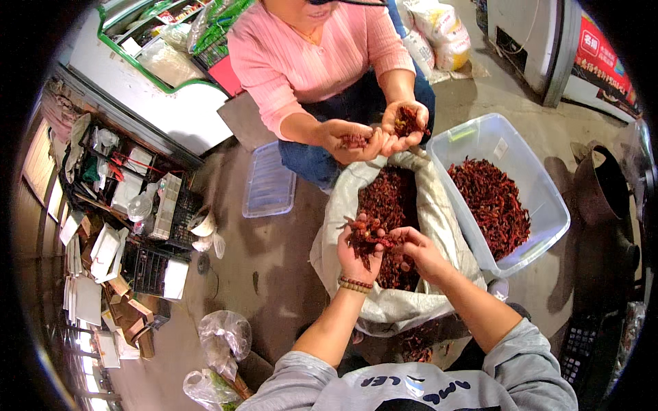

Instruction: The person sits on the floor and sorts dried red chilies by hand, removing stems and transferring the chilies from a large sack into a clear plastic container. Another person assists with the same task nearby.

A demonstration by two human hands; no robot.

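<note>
My left hand (pixel 355 257), with bead bracelets (pixel 356 284) at the wrist, is cupped palm up around a small heap of dried red chili peppers (pixel 363 234). Fingers of my right hand (pixel 428 257) pinch at a chili on the heap's right edge. Both hands are above an open white woven sack (pixel 439 188) with its rim rolled down, filled with more dark red dried chilies (pixel 385 198). Right of the sack, a clear plastic tub (pixel 556 218) holds a pile of dried chilies (pixel 490 205).
Opposite me, a person in a pink top (pixel 322 75) holds chilies in both hands (pixel 370 137). A translucent lid (pixel 270 181) lies on the floor. Black crates (pixel 156 270) and clutter stand at left, plastic bags (pixel 225 339) lower left, a dark metal pot (pixel 603 185) at right.
</note>
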